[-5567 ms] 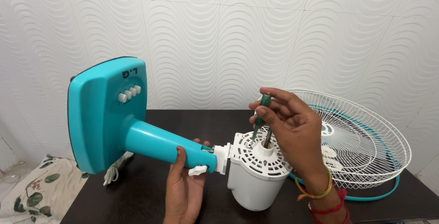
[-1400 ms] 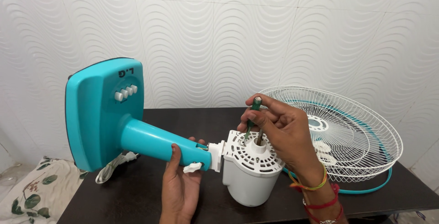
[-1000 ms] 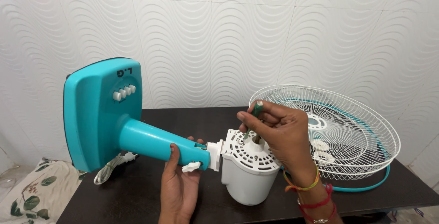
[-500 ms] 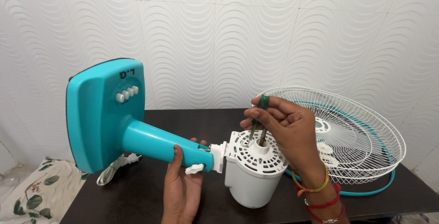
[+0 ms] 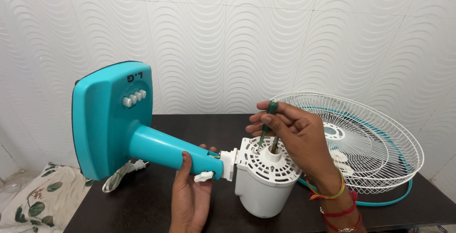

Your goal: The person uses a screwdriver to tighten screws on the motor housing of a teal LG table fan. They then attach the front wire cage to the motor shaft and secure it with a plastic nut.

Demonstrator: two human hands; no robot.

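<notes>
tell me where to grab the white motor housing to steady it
Grip the motor housing around its smooth round lower wall, coming from the near side. The vented top is taken by the screwdriver and right hand, and the teal neck joins its left.

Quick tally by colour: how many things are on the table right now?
Teal and white: 2, fan body and grille
Green: 1, screwdriver
White: 1, cord
Total: 4

Glossy turquoise plastic fan stand (image 5: 156, 147), matt white plastic motor housing (image 5: 260, 190), white-coated wire grille (image 5: 365, 142).
</notes>
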